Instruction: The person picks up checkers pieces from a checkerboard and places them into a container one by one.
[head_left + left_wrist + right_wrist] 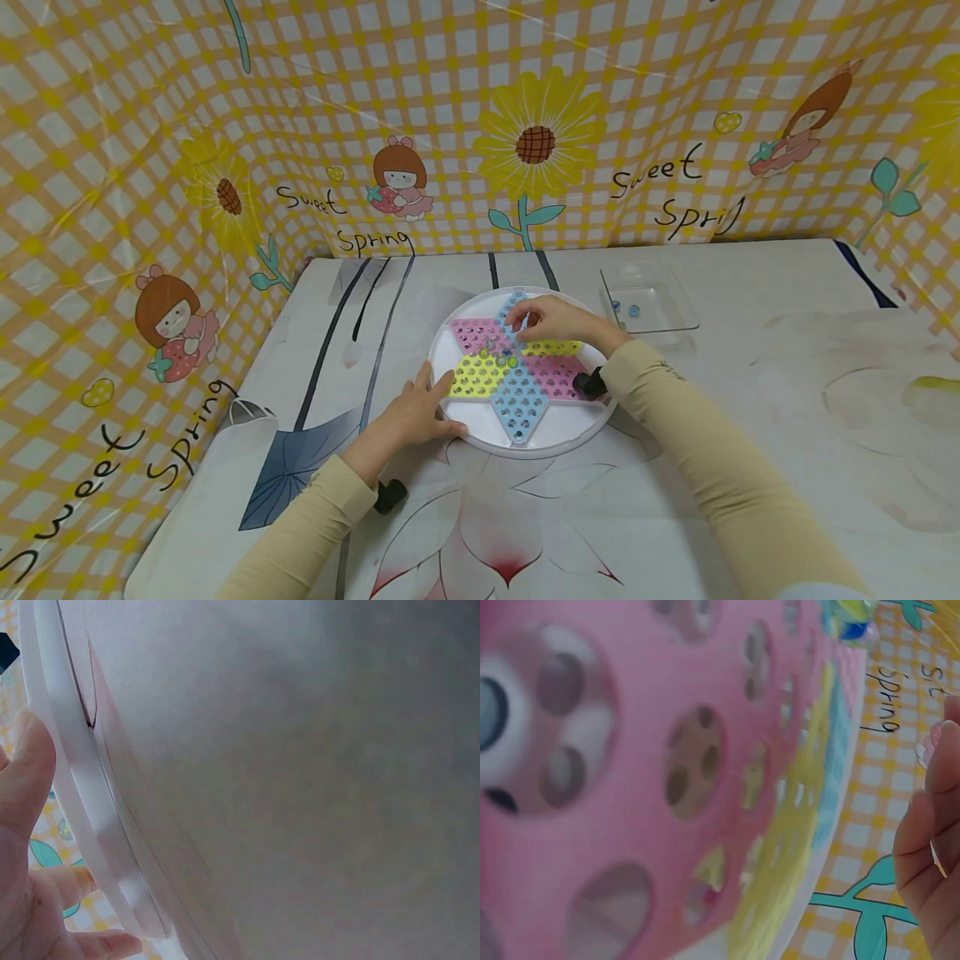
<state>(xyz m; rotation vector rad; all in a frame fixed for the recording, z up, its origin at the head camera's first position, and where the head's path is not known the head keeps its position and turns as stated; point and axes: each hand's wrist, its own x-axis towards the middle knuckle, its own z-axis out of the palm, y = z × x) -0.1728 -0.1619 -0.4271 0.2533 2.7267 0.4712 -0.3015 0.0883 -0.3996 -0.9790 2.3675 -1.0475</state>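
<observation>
A round white Chinese checkers board (577, 421) with a pink, yellow and blue star of holes lies on the table. Several glass marbles (502, 361) sit near the star's middle. My left hand (408, 412) rests at the board's left rim, fingers spread; in the left wrist view its thumb (34, 761) lies against the white rim. Above the star's far part is my right hand (558, 321), fingers bent and thumb near the fingertips. Its fingers (919, 832) appear at the right edge of the right wrist view; whether a marble is between them cannot be seen.
A clear square tray (660, 321) holding a few marbles (634, 311) stands behind the board to the right. A yellow checked cloth (450, 100) with sunflowers hangs along the table's back and left side. The table cover (750, 400) has printed flowers.
</observation>
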